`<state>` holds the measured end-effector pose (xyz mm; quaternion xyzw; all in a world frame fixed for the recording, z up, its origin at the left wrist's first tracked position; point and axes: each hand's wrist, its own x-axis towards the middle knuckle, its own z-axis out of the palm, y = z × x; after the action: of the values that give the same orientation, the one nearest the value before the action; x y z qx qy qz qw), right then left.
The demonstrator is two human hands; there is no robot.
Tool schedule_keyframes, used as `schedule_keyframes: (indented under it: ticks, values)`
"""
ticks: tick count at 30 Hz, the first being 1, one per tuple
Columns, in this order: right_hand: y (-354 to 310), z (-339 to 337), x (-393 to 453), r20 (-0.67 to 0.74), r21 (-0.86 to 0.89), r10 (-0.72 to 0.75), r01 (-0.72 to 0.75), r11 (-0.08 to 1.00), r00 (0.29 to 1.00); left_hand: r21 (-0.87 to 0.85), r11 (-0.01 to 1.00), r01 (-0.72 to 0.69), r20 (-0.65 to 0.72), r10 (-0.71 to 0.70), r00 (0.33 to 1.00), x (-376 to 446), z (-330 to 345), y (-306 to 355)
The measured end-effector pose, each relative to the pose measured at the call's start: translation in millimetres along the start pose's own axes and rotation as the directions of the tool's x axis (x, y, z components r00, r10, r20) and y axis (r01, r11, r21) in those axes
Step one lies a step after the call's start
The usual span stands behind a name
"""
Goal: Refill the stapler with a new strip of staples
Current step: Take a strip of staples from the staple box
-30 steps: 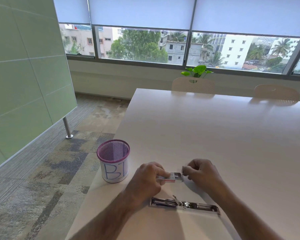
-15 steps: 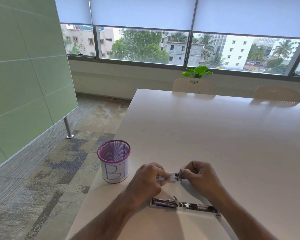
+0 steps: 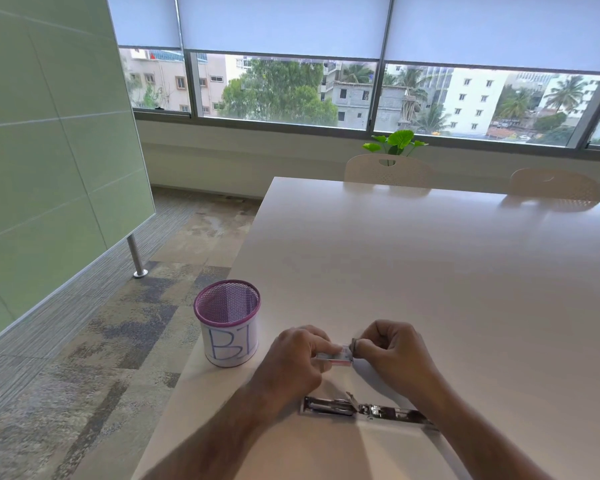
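Observation:
A metal stapler [image 3: 364, 408] lies folded out flat on the white table [image 3: 430, 271], just in front of my wrists. Above it my left hand [image 3: 295, 362] pinches a small pink and white staple box [image 3: 338, 356] by its left end. My right hand [image 3: 394, 353] is closed at the box's right end, thumb and forefinger pinched on a small grey piece at the box's open end [image 3: 354, 344]. Whether that piece is a staple strip or the box flap I cannot tell. Both hands hover a little over the tabletop.
A purple mesh cup [image 3: 227, 322] with a white label marked "B1" stands at the table's left edge, close to my left hand. Two pale chairs [image 3: 388, 169] and a green plant [image 3: 397, 142] stand at the far side. A green partition [image 3: 49, 150] rises at left.
My right hand has closed in on the right end of the box and pinched the grey piece there. The left hand and the stapler have stayed in place.

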<state>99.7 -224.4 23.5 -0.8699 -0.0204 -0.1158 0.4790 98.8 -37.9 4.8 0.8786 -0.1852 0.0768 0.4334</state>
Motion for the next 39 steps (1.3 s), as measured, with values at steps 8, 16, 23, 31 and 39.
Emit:
schedule_keyframes:
  ticks: [8, 16, 23, 31, 39]
  values:
    - [-2.1, 1.5, -1.1, 0.008, -0.003, -0.007, 0.007, 1.000, 1.000, 0.004, 1.000, 0.010, -0.001, -0.010, 1.000, -1.4, -1.3, 2.8]
    - [-3.0, -6.4, -5.0, -0.035, -0.005, -0.102, 0.102, 0.995, 0.994, 0.000, 0.999, 0.049, -0.006, -0.049, 0.999, -5.0, -4.9, 7.2]
    - [-15.8, -9.5, -14.1, -0.055, 0.146, -0.321, 0.326, 0.934, 0.945, -0.421, 0.906, 0.048, -0.070, -0.085, 0.994, -3.9, -12.9, 41.4]
    - [-27.1, -10.4, -22.5, -0.084, 0.174, -0.461, 0.468, 0.866, 0.883, -0.791, 0.546, 0.275, 0.240, -0.137, 0.961, -9.0, -23.2, 51.4]
    - [-31.3, -20.1, -24.5, -0.057, 0.169, -0.513, 0.515, 0.840, 0.856, -0.773, 0.514, 0.371, 0.327, -0.177, 0.928, -11.3, -33.0, 44.5]
